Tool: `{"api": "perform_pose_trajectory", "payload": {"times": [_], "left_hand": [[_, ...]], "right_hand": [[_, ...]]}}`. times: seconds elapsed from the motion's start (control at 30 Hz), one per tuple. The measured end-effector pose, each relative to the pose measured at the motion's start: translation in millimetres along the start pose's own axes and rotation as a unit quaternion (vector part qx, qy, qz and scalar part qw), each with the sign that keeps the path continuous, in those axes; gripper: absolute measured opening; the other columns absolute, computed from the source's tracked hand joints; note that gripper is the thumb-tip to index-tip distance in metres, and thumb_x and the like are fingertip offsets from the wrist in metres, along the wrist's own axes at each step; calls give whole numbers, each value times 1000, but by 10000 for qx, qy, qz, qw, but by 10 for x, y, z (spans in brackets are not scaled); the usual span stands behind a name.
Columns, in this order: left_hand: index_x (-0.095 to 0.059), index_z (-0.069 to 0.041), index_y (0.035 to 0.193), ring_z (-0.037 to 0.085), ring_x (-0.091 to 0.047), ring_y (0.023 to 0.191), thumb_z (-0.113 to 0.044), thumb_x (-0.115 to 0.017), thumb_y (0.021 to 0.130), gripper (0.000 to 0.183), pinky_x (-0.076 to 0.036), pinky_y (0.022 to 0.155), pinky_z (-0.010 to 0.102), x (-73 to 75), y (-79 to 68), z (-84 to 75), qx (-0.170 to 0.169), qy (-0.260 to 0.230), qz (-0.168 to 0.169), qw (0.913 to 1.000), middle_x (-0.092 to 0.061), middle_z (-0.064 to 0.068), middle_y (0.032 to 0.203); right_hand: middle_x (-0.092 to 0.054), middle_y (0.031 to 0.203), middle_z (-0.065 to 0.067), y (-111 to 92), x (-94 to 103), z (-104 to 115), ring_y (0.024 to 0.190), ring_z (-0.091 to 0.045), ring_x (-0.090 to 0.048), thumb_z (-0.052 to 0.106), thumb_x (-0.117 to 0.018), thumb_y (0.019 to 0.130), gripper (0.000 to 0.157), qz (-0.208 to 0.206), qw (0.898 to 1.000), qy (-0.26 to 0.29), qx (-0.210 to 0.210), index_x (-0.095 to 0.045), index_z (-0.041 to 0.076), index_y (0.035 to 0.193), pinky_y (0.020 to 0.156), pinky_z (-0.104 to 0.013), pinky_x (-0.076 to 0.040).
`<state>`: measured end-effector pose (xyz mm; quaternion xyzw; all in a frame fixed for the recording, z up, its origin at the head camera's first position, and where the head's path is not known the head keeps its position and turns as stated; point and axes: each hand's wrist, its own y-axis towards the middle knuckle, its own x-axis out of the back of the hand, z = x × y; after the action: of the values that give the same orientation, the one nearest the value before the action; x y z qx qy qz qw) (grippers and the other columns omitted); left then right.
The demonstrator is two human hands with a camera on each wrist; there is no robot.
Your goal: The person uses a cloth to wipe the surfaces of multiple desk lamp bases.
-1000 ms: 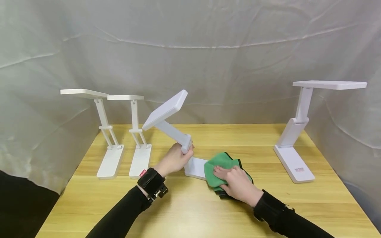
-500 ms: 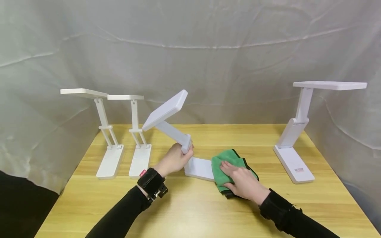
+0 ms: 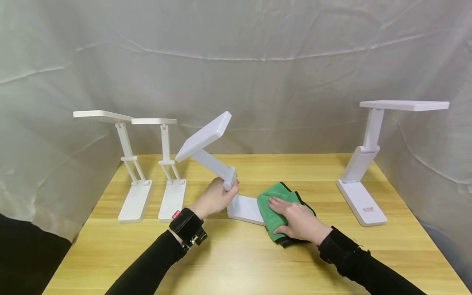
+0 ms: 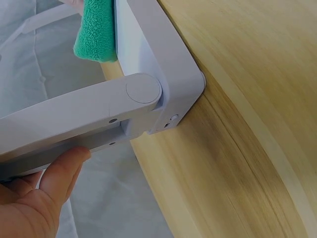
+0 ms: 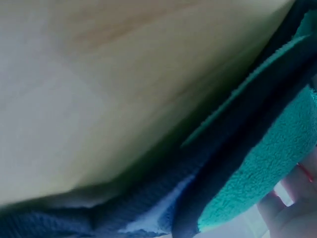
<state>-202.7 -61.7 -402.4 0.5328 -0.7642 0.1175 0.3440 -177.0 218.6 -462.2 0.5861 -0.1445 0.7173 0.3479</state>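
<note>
My left hand (image 3: 214,198) grips the lower arm of a white folding desk lamp (image 3: 212,164); in the left wrist view the thumb (image 4: 67,166) lies along that arm's inner side. The lamp's head tilts up to the left, and its base (image 3: 245,208) lies on the table, pointing right. A green cloth (image 3: 274,219) with black edging covers the base's right end. Over it, my right hand (image 3: 300,219) holds the cloth, fingers across the top and thumb on the near side. The right wrist view shows the folded cloth (image 5: 267,163) close up, fingers at lower right.
Two more white desk lamps, one at far left (image 3: 135,200) and one beside it (image 3: 173,200), stand unfolded. Another lamp (image 3: 363,203) stands at the right. Grey sheeting (image 3: 236,90) hangs behind and beside the wooden table (image 3: 228,258).
The right hand and cloth slid right along the lamp base, then slightly back left. The left hand kept its grip, and the held lamp stayed in place.
</note>
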Motion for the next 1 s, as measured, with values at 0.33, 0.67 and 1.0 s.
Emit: {"api": "perform_pose_trajectory", "payload": {"times": [0.33, 0.67, 1.0], "left_hand": [[-50, -8, 93, 19, -56, 83, -12, -49, 91, 5, -52, 75, 34, -25, 6, 14, -3, -83, -64, 9999, -58, 5, 92], [-49, -7, 94, 19, -55, 82, -12, -48, 92, 5, -52, 74, 33, -27, 8, 24, 20, -70, 17, 10000, -58, 5, 94], [-53, -7, 97, 20, -59, 90, -14, -49, 92, 10, -53, 78, 35, -12, 18, 58, 24, -230, 94, 9997, -61, 10, 101]], "right_hand": [[-63, 120, -11, -6, 68, -62, 112, -20, -58, 20, -80, 71, 50, 114, 9995, 159, 234, -66, 7, 117, 83, -40, -54], [-53, 135, -15, 68, 49, -183, 121, -27, -51, 39, -79, 68, 78, 346, 9984, 168, 417, -54, 1, 131, 91, -39, -49], [-63, 121, -15, 61, 72, -156, 97, -19, -64, 24, -81, 71, 64, 470, 9981, 226, 338, -59, 3, 127, 73, -26, -56]]}}
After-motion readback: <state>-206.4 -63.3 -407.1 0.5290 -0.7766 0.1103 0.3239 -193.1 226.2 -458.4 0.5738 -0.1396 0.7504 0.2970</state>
